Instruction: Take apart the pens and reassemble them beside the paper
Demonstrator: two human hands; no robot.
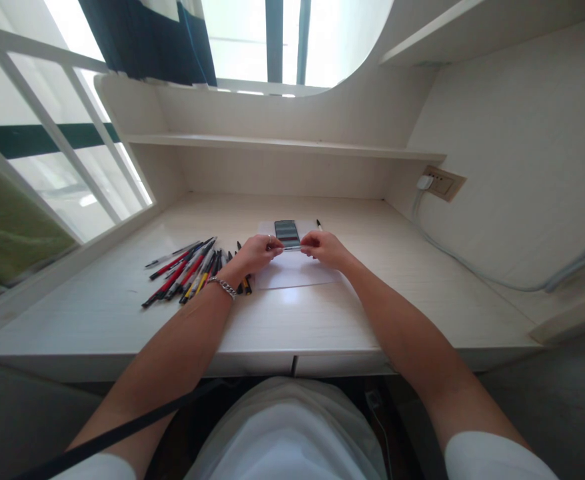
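My left hand (258, 254) and my right hand (325, 248) meet over the white paper (295, 275), fingers pinched. A thin pen (291, 249) spans the gap between them, held level, one end in each hand. Just beyond it lies a dark smartphone (286, 231) with its screen up. Another pen (319, 225), dark-tipped, rests behind my right hand near the paper's far edge. To the left, a loose pile of red, black, yellow and clear pens (187, 270) spreads on the desk, partly hidden by my left wrist.
The pale wooden desk (402, 287) has a raised shelf (282, 143) along its back. At the right wall, a white plug sits in a socket (444, 183), its cable (467, 268) trailing along the desk's right side. White railing (47, 113) borders the left.
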